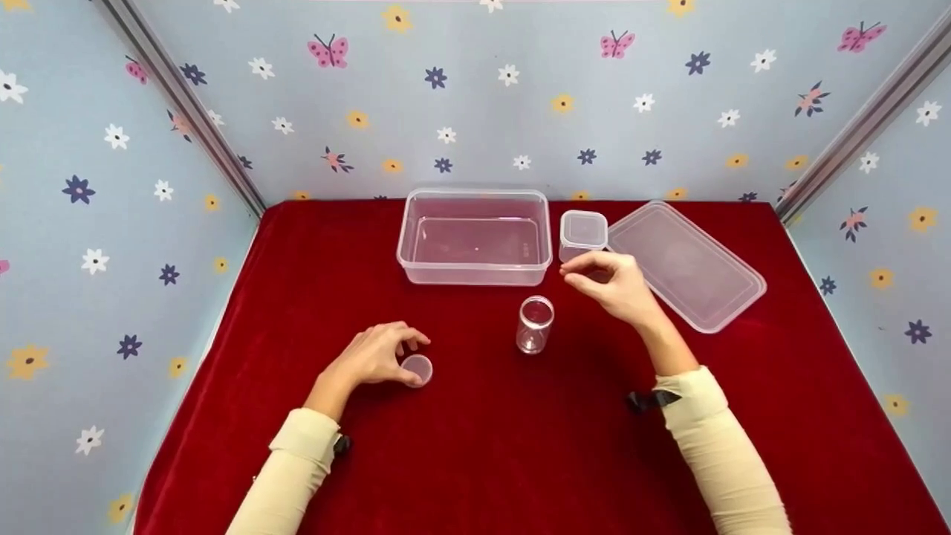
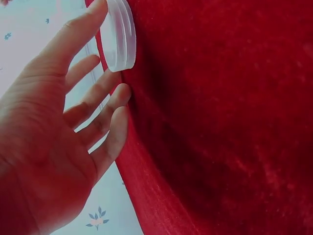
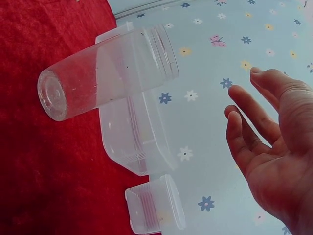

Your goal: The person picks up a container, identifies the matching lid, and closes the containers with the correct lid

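My left hand [image 1: 377,355] is beside a small round translucent lid [image 1: 417,371] on the red cloth. Its thumb [image 2: 90,22] overlaps the lid's edge in the left wrist view, while the other fingers are spread apart. A clear cylindrical jar [image 1: 535,325] stands upright with an uncovered mouth, between the two hands. My right hand [image 1: 611,286], fingers loosely bent and holding nothing, hovers to the right of the jar. In the head view it overlaps the front of a small square lidded container [image 1: 584,229]. The right wrist view shows thumb and fingers apart.
A large clear rectangular box [image 1: 475,275], without its cover, stands at the back. A big rectangular lid [image 1: 691,267] lies flat at the back right, close to the small container. Patterned walls [image 1: 490,96] rise behind and at both sides of the red-covered table [image 1: 475,446].
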`<state>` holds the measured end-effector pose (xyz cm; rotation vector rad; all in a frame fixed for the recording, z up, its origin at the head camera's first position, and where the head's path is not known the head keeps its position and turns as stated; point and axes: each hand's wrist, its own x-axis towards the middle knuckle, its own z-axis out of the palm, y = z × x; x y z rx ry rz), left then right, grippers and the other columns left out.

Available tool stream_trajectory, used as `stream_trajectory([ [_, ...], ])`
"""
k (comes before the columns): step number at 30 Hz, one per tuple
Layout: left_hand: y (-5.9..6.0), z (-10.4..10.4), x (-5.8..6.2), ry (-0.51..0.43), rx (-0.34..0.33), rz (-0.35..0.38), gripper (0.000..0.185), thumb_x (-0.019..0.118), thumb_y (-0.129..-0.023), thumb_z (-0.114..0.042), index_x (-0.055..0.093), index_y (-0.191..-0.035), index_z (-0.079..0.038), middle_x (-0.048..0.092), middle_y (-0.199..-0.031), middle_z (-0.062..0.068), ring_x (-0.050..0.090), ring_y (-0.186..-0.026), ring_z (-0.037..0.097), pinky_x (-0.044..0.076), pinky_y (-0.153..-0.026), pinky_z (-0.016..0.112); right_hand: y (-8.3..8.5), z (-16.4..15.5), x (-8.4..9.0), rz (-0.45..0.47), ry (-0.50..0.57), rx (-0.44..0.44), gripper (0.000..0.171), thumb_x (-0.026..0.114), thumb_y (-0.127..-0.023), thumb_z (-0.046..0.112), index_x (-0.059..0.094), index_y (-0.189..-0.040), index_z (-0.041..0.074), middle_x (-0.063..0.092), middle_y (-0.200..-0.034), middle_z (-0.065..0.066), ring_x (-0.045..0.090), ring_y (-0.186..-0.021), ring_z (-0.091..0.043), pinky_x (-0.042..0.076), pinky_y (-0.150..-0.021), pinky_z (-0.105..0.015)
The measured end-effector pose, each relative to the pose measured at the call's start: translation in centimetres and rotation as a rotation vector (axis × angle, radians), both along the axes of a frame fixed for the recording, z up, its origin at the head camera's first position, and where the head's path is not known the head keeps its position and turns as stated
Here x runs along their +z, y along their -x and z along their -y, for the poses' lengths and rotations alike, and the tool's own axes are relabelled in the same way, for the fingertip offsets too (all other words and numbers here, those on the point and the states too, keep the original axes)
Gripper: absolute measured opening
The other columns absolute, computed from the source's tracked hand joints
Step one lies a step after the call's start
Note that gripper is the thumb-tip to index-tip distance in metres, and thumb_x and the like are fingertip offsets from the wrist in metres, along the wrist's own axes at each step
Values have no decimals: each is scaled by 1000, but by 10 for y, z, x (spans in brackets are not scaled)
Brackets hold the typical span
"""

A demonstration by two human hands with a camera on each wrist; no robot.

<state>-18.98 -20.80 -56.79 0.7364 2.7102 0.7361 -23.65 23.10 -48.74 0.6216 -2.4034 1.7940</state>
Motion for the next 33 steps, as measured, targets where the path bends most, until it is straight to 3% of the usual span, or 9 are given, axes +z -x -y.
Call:
stream_trajectory([
  [5, -1, 1, 0, 0, -42, 14, 59, 104, -75, -40, 85, -127, -19, 79, -107, 2, 74, -97, 22, 59, -81, 36, 0, 0, -1, 8, 8, 4, 13, 81, -97, -6, 84, -110, -8, 83, -108, -31, 78, -92, 1, 63, -84, -16],
  [13, -3, 2, 0, 31, -39, 51, 53, 105, -73, -34, 87, -121, -20, 76, -110, 3, 72, -97, 21, 59, -82, 36, 0, 1, -1, 6, 4, 6, 12, 81, -98, -5, 84, -109, -8, 83, -108, -31, 78, -92, 1, 63, -83, -15],
  [24, 0, 1, 4, -10, -34, 16, 52, 102, -75, -31, 87, -123, -19, 76, -110, 5, 72, -91, 20, 58, -76, 32, -1, 1, -2, 1, -9, 4, 12, 82, -97, -5, 84, -109, -7, 88, -103, -6, 78, -91, 1, 64, -82, -19],
  [29, 4, -5, 16, -36, -22, -9, 52, 100, -76, -28, 87, -126, -18, 76, -111, 5, 73, -93, 21, 56, -76, 33, -1, 0, -2, -2, -2, 7, 13, 81, -97, -6, 84, -110, -7, 87, -104, -11, 78, -92, 1, 64, -83, -17],
  [33, 10, -12, 30, -39, -31, -47, 53, 98, -77, -27, 86, -128, -17, 75, -111, 4, 71, -93, 21, 55, -77, 34, 0, -2, -1, -13, 13, 5, 13, 81, -97, -8, 84, -109, -8, 88, -102, -4, 79, -92, 1, 63, -83, -15],
])
